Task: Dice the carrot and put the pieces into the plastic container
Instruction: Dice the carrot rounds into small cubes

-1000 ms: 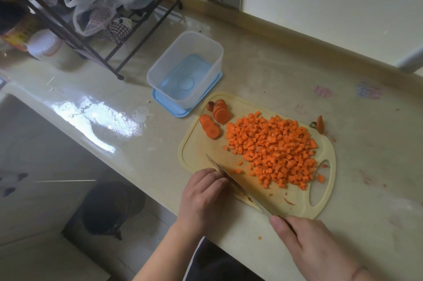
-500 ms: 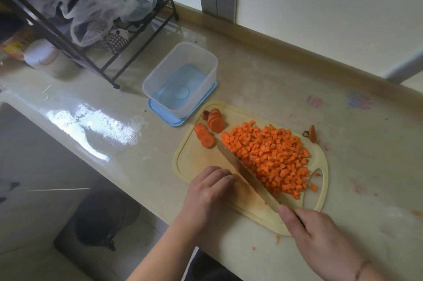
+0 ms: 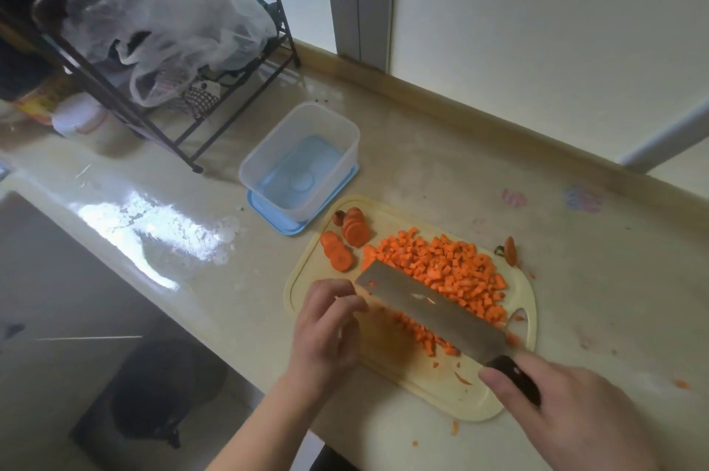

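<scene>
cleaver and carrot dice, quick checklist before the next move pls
1. Right hand grips the cleaver handle: ok.
2. Left hand off the cutting edge: cannot tell, its curled fingers sit right at the blade's front end.
3. Diced carrot gathered on the cutting board: ok, though a few bits lie on the counter.
4. All carrot diced: not ok, two stacks of carrot slices remain at the board's far left corner.
5. Plastic container open and ready beside the board: ok, no carrot in it, standing on its blue lid.
6. Dice loaded on the blade: cannot tell.
</scene>
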Available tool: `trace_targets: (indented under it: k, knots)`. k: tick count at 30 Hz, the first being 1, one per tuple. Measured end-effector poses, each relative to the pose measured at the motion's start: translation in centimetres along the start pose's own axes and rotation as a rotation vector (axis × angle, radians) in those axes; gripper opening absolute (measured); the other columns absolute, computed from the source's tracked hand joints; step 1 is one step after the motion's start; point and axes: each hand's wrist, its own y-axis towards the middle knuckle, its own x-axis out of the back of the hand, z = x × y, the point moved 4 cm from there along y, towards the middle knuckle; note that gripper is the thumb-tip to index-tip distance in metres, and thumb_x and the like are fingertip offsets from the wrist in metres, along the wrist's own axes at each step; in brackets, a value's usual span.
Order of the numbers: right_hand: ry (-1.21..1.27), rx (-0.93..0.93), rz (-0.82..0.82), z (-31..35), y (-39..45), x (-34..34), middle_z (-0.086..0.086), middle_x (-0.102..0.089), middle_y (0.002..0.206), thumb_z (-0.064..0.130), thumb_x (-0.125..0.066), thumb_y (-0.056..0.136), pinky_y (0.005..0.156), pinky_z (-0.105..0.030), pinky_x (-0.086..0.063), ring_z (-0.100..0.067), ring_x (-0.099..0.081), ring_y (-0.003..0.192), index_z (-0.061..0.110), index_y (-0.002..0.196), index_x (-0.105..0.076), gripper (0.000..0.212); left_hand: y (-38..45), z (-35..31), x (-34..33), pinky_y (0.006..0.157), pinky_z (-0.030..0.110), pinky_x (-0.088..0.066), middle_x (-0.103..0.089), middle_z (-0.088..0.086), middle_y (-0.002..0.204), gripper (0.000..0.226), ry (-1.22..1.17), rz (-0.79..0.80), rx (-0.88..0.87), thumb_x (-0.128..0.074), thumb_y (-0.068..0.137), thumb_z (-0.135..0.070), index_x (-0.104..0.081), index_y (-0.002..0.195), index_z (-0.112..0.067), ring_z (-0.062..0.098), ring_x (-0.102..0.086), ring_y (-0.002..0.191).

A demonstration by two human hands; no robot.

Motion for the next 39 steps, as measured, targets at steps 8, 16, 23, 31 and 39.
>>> trace_targets:
  k: [8,16,23,31,39]
  knots:
    - [-0.131,0.174,-0.223,0.2,-0.2,-0.9,0.0,-0.051,0.043,0.076,-0.019,0.087,0.034,-0.025,-0.034,-0.024,-0.053,0.033,0.025,0.06,-0.058,0.069,3.0,-3.8,-0.5,0.08,0.044,-0.042,-0.061,-0.002,0.089,0.011,0.165,0.209,-0.127,-0.061,0.085,-0.028,-0.066,0.086,-0.018,0.027,-0.056,0.089]
    - [-0.146,0.259,-0.383,0.8,-0.8,-1.3,0.002,-0.043,0.037,0.07,-0.022,0.092,0.037,-0.018,-0.029,-0.017,-0.044,0.028,0.02,0.051,-0.05,0.07,1.8,-4.1,-2.9,0.087,0.037,-0.038,-0.061,-0.01,0.098,0.034,0.347,0.488,-0.02,-0.051,0.098,-0.054,-0.066,0.091,-0.024,0.019,-0.052,0.092]
    - [-0.101,0.224,-0.376,0.3,-1.1,-1.3,0.003,-0.05,0.04,0.072,-0.021,0.09,0.035,-0.02,-0.03,-0.013,-0.046,0.028,0.023,0.057,-0.064,0.073,4.1,0.6,-1.5,0.077,0.045,-0.049,-0.068,-0.006,0.102,0.017,0.286,0.325,0.043,-0.062,0.089,-0.024,-0.075,0.1,-0.022,0.025,-0.055,0.094]
    - [-0.04,0.244,-0.466,-0.1,-1.4,-0.4,0.006,-0.05,0.037,0.071,-0.023,0.09,0.038,-0.016,-0.035,-0.007,-0.043,0.026,0.024,0.047,-0.06,0.073,7.2,3.6,-2.8,0.077,0.038,-0.031,-0.06,0.0,0.107,0.037,0.731,0.557,-0.165,-0.044,0.087,-0.027,-0.075,0.107,-0.027,0.025,-0.044,0.096]
    - [0.045,0.228,-0.41,0.1,-1.6,-0.1,0.012,-0.055,0.041,0.075,-0.018,0.087,0.035,-0.015,-0.037,-0.003,-0.046,0.028,0.028,0.051,-0.06,0.073,8.2,3.4,-2.6,0.077,0.036,-0.034,-0.058,0.0,0.103,0.018,0.71,0.594,-0.082,-0.072,0.079,-0.02,-0.066,0.095,-0.023,0.025,-0.05,0.093]
